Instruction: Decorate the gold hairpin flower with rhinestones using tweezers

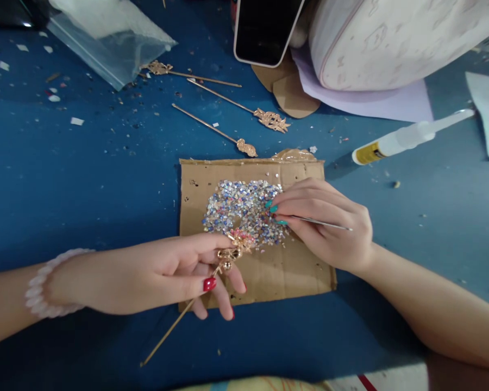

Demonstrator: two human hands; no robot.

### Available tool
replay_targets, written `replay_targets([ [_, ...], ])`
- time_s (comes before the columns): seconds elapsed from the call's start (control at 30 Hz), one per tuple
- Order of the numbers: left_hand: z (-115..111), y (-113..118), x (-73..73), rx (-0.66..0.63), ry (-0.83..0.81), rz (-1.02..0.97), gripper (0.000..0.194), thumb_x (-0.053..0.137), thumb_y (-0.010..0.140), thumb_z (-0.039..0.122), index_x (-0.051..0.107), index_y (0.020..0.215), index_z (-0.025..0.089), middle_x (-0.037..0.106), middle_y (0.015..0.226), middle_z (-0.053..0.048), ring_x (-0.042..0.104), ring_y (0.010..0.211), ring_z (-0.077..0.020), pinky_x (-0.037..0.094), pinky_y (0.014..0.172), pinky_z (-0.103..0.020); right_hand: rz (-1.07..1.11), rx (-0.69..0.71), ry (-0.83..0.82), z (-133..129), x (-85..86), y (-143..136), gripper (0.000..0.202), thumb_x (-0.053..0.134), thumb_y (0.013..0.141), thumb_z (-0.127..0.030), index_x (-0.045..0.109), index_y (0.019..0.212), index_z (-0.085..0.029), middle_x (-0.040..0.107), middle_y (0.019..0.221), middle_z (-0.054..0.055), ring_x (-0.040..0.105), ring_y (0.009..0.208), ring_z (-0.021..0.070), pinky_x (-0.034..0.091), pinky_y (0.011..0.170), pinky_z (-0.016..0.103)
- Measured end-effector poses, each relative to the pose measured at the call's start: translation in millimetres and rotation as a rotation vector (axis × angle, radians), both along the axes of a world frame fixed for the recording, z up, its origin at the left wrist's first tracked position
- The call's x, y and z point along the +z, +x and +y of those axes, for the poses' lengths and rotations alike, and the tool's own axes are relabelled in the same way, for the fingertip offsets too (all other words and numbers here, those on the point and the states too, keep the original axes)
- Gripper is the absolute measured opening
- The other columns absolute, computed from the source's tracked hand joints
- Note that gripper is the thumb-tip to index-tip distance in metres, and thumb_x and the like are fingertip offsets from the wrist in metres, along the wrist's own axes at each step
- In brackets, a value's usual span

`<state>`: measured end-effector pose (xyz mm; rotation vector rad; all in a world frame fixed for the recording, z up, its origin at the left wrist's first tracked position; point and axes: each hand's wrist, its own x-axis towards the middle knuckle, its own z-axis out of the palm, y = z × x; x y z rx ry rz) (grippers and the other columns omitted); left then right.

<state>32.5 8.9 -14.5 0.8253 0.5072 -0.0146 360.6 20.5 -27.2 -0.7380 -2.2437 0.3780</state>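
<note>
Between the thumb and fingers of my left hand (pixel 183 271) is a gold hairpin (pixel 227 254) with a flower-shaped head bearing pink pieces; its long stem points down and left. My right hand (pixel 330 222) pinches a thin metal tool (pixel 320 221), its fingertips at the right edge of a pile of small shiny chips (pixel 244 206). The chips are silver, blue and whitish and lie spread over a piece of cardboard (pixel 285 277). The hairpin's head is over the lower edge of the pile. The tool's tip is hidden by my right fingers.
Three gold hairpins (pixel 212 127) lie beyond the cardboard on the blue table (pixel 106 190). A glue bottle (pixel 399 142) lies at the right. Farther back are a plastic bag (pixel 114 43), a phone (pixel 267 30), a pale pouch (pixel 391 43), purple paper (pixel 367 103) and scattered scraps.
</note>
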Motion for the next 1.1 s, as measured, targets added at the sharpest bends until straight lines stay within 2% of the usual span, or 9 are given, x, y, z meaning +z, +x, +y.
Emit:
replay_targets([
  [0.3, -1.1, -1.2, 1.5, 0.003, -0.020, 0.011, 0.036, 0.074, 0.121, 0.024, 0.062, 0.154, 0.030, 0.079, 0.153, -0.012, 0.089, 0.130, -0.0275, 0.069, 0.095, -0.031, 0.019, 0.014, -0.029, 0.2, 0.2, 0.7, 0.019, 0.079, 0.113, -0.007, 0.085, 0.117, -0.025, 0.095, 0.110, 0.007, 0.092, 0.096, 0.0261, 0.077, 0.086, 0.043],
  [0.4, -0.6, -1.7, -0.2, 0.000, -0.018, 0.006, 0.040, 0.073, 0.122, 0.025, 0.060, 0.158, 0.033, 0.078, 0.154, -0.010, 0.088, 0.131, -0.0272, 0.070, 0.096, -0.031, 0.015, 0.013, -0.028, 0.7, 0.5, 1.1, 0.018, 0.078, 0.115, -0.011, 0.085, 0.117, -0.027, 0.094, 0.110, 0.006, 0.092, 0.096, 0.0257, 0.077, 0.086, 0.044],
  [0.6, -0.3, -1.4, -2.2, -0.002, -0.022, -0.008, 0.033, 0.072, 0.124, 0.030, 0.062, 0.155, 0.038, 0.078, 0.153, -0.004, 0.087, 0.134, -0.0255, 0.070, 0.098, -0.029, -0.009, 0.026, -0.002, 2.1, 2.4, 0.0, 0.014, 0.078, 0.115, -0.009, 0.080, 0.116, -0.024, 0.094, 0.107, 0.010, 0.089, 0.098, 0.0242, 0.076, 0.089, 0.040],
  [0.8, -1.8, -2.8, -1.7, -0.025, -0.014, -0.036, 0.040, 0.070, 0.124, 0.026, 0.055, 0.160, 0.036, 0.074, 0.155, -0.007, 0.086, 0.136, -0.0264, 0.069, 0.099, -0.030, -0.010, 0.011, -0.018, 1.6, 0.8, -1.1, 0.012, 0.079, 0.116, -0.010, 0.078, 0.117, -0.022, 0.094, 0.109, 0.008, 0.091, 0.101, 0.0246, 0.076, 0.092, 0.042],
  [0.97, -2.0, -4.6, -4.4, -0.028, -0.017, -0.057, 0.031, 0.062, 0.129, 0.026, 0.056, 0.157, 0.036, 0.072, 0.156, -0.006, 0.084, 0.138, -0.0244, 0.068, 0.100, -0.028, -0.010, 0.015, -0.003, 1.5, 1.5, -1.2, 0.015, 0.080, 0.115, -0.008, 0.078, 0.116, -0.022, 0.094, 0.107, 0.008, 0.091, 0.099, 0.0239, 0.076, 0.091, 0.041],
  [1.1, -3.1, -6.3, -7.0, -0.011, -0.025, -0.091, 0.032, 0.065, 0.129, 0.028, 0.055, 0.157, 0.038, 0.071, 0.154, -0.005, 0.084, 0.137, -0.0217, 0.067, 0.100, -0.026, -0.008, 0.015, -0.006, 1.8, 1.7, -1.0, 0.014, 0.079, 0.114, -0.008, 0.079, 0.115, -0.022, 0.094, 0.107, 0.007, 0.091, 0.097, 0.0240, 0.077, 0.090, 0.041],
])
